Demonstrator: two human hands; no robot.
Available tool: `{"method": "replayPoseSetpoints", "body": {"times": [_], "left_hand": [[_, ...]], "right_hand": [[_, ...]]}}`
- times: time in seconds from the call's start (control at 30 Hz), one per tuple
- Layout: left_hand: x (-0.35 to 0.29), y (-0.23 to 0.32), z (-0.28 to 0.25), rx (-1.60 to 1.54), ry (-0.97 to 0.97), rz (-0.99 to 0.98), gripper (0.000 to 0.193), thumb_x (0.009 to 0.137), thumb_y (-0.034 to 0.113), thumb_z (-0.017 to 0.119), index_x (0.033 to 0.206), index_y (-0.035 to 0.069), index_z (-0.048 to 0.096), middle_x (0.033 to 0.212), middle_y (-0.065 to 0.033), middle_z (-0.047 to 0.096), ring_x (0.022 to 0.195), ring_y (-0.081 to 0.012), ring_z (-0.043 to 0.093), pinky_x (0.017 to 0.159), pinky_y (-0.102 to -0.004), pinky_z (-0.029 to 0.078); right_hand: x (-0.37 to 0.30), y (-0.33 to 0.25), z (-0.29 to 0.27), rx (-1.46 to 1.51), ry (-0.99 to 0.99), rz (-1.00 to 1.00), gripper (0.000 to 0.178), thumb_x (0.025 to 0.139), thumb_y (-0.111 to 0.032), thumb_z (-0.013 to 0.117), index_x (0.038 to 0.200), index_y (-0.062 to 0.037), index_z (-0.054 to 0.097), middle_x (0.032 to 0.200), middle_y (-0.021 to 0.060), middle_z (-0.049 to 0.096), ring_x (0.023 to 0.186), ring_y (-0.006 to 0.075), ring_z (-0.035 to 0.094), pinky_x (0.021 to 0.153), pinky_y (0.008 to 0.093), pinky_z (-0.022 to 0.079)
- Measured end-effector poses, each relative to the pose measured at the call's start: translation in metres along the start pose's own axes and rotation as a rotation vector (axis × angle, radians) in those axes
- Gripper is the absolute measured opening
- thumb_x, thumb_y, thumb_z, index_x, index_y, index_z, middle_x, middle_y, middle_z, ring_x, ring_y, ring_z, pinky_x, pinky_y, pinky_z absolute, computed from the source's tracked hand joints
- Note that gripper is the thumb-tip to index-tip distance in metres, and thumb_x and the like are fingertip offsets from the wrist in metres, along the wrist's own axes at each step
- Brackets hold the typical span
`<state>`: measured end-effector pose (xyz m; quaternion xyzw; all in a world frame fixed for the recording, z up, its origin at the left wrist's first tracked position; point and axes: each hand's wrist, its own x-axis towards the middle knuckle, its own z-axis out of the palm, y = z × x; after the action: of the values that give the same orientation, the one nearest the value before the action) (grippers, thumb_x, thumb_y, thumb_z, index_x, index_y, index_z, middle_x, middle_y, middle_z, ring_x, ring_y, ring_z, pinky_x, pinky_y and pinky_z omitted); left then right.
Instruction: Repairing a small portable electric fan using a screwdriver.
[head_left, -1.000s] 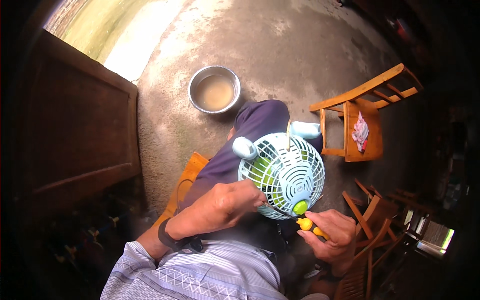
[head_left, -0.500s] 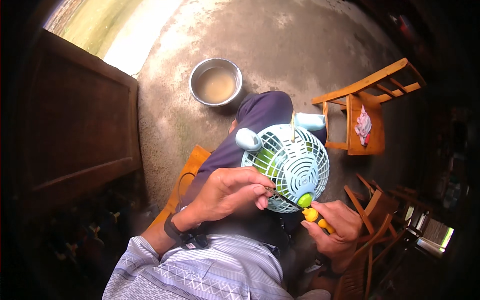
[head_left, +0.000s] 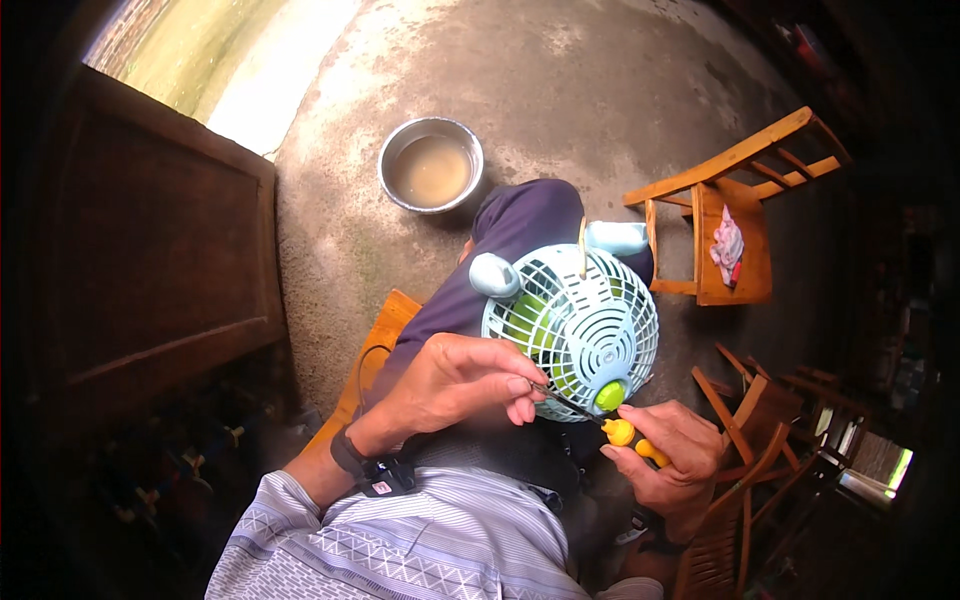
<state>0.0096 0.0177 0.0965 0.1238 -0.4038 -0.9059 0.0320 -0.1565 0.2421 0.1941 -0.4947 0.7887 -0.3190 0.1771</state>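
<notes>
In my right hand [head_left: 678,455] is a screwdriver with a yellow handle [head_left: 622,433], gripped between thumb and fingers. Its thin dark shaft points left, toward my left hand [head_left: 478,385], whose thumb and fingertips pinch the tip end. Whether a small part sits at that tip is too small to tell. Just beyond the shaft, a light blue fan [head_left: 606,335] rests on my lap, grille upward. Green blades show through the slots, and a bright green knob [head_left: 609,396] sits at the grille's near edge. Two rounded blue lobes stick out at its far side.
A metal basin [head_left: 432,166] of cloudy water stands on the concrete floor ahead. To the right is a wooden chair [head_left: 716,262] with a pink cloth [head_left: 727,243] on its seat. More wooden chairs [head_left: 745,420] stand nearer right. A dark wooden door [head_left: 165,235] is at left.
Both hands keep their grip on the screwdriver and barely shift. The view has moved slightly, and the fan appears a touch higher.
</notes>
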Motion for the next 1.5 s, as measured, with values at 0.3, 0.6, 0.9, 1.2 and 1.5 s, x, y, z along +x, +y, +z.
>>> {"method": "replayPoseSetpoints", "body": {"times": [0.3,0.6,0.9,1.2,1.5], "left_hand": [[0.0,0.012,0.002,0.325,-0.084,0.172,0.009,0.097,-0.007,0.07,0.104,-0.007,0.076,0.093,-0.0136,0.077,0.078,-0.0181,0.076,0.072,-0.0295,0.062],[-0.001,-0.005,0.005,-0.078,-0.13,0.214,0.011,0.102,0.002,0.07,0.108,-0.007,0.071,0.094,-0.0189,0.073,0.079,-0.0232,0.074,0.072,-0.0345,0.06],[0.003,-0.001,0.01,-0.105,-0.044,0.304,0.013,0.105,0.008,0.067,0.11,-0.005,0.066,0.091,-0.0154,0.068,0.076,-0.0211,0.07,0.068,-0.033,0.058],[0.008,-0.004,0.01,-0.12,0.004,0.412,0.009,0.102,0.003,0.07,0.107,-0.004,0.071,0.101,-0.0138,0.066,0.075,-0.018,0.07,0.069,-0.0295,0.058],[0.014,-0.004,0.003,-0.159,0.023,0.411,0.011,0.101,0.002,0.072,0.11,-0.004,0.072,0.102,-0.0129,0.068,0.078,-0.0165,0.072,0.072,-0.0287,0.058]], "right_hand": [[-0.009,-0.001,0.002,0.207,-0.12,0.12,0.044,0.073,-0.007,0.092,0.113,0.0025,0.077,0.088,0.0156,0.074,0.074,0.0271,0.074,0.066,0.0343,0.057],[-0.004,0.0,0.004,0.308,-0.145,0.101,0.04,0.083,-0.011,0.088,0.12,0.0018,0.076,0.088,0.0166,0.075,0.075,0.0271,0.075,0.065,0.0323,0.056],[-0.002,-0.006,0.025,0.314,0.063,0.18,0.055,0.082,-0.028,0.092,0.123,0.0032,0.073,0.089,0.0134,0.073,0.078,0.0204,0.071,0.074,0.0295,0.056],[-0.017,-0.003,0.042,0.313,0.237,0.218,0.029,0.077,-0.008,0.085,0.102,0.0001,0.072,0.098,0.0168,0.075,0.092,0.0293,0.075,0.085,0.037,0.059],[-0.015,-0.006,0.039,0.396,0.149,0.368,0.036,0.088,-0.027,0.082,0.104,0.0044,0.075,0.095,0.0197,0.075,0.088,0.031,0.074,0.083,0.0359,0.058]]}}
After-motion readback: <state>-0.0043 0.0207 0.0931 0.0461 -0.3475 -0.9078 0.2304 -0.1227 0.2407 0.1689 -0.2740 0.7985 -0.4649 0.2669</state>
